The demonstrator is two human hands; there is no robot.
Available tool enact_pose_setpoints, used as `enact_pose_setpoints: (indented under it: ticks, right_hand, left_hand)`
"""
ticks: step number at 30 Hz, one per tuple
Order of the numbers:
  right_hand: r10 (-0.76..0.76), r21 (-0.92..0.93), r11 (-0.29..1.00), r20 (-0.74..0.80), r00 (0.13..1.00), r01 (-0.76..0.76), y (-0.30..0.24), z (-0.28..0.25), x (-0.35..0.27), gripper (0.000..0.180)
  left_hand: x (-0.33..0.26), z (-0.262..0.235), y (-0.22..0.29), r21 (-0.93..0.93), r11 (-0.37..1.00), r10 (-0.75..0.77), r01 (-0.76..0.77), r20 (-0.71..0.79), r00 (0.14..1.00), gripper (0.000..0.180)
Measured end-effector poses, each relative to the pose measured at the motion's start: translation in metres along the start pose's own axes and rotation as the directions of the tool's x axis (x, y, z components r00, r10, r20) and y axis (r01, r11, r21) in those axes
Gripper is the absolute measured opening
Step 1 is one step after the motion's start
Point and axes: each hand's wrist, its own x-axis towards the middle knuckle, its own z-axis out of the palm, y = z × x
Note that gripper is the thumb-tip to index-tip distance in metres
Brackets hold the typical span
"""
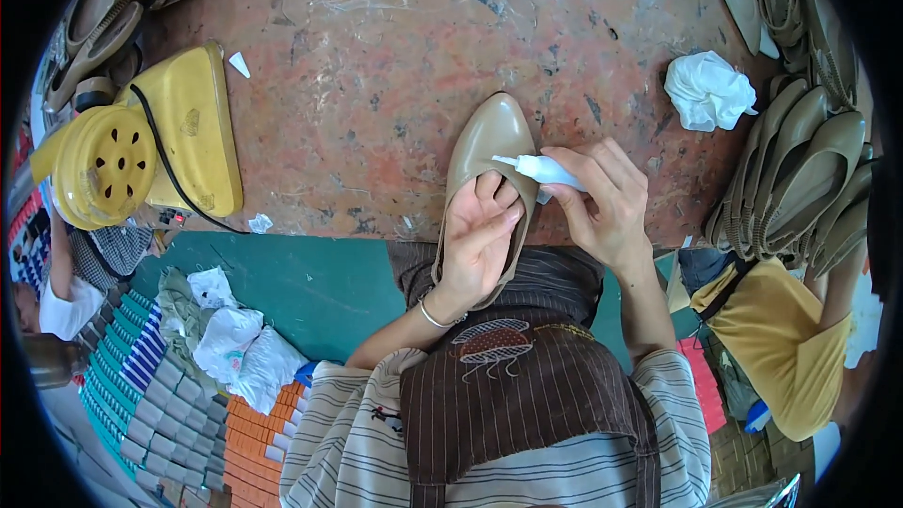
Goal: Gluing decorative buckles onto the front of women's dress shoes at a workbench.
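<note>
A beige flat shoe with a pointed toe lies at the table's near edge, toe pointing away from me. My left hand is inside its opening, palm up, fingertips tucked under the upper, and holds the shoe. Between the thumb and fingers of my right hand is a small white squeeze bottle with a thin nozzle. The nozzle points left, its tip at the shoe's upper just above the opening's front edge. Whether the tip touches the upper, I cannot tell.
On the left stands a yellow device with a round perforated head and a black cable. Beige sandals lie at the far left. To the right are a crumpled white wad and stacked beige shoes. A person in a yellow top is at right.
</note>
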Motion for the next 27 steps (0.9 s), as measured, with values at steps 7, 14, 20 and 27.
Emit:
enact_pose_setpoints:
  ticks: [7,14,20,27]
  right_hand:
    - [-0.006,-0.05,0.999,0.034,0.999,0.007,-0.0014,0.0015,0.0,0.022]
    - [0.005,-0.087,0.996,0.054,0.999,0.0,-0.0043,0.0004,0.0015,0.021]
    - [-0.002,-0.082,0.997,0.063,0.998,0.007,-0.0076,-0.0007,0.0046,0.02]
    - [-0.004,-0.074,0.997,0.056,0.998,0.008,-0.0095,0.0,0.0052,0.019]
  left_hand:
    - [0.001,0.0115,0.0039,0.048,0.998,-0.029,0.033,-0.088,0.996,0.062]
    - [0.0001,0.0065,0.0015,0.061,0.998,-0.015,0.02,-0.081,0.997,0.063]
    - [-0.0011,0.003,0.0007,0.079,0.997,-0.017,0.022,-0.062,0.998,0.063]
    - [0.0002,0.0116,0.0026,0.089,0.996,-0.014,0.024,-0.114,0.993,0.054]
